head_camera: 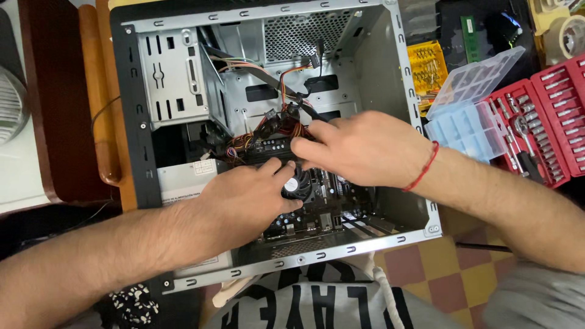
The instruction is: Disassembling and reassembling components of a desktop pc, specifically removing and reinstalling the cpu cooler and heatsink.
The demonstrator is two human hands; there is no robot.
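Left hand (247,198) lies palm-down inside the open computer case (140,152), fingers loosely spread over the cooler fan (297,186). Right hand (359,149) reaches across, fingers pressed together on the cable bundle (277,125). Red socket set (542,122) sits open beside.

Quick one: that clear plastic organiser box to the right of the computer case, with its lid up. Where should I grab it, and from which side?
Grip the organiser box by its base, across the near and far walls, coming from above. The lid stands open and tilted, probably too loose to lift by. The computer case hems in one side and the red socket set the other.
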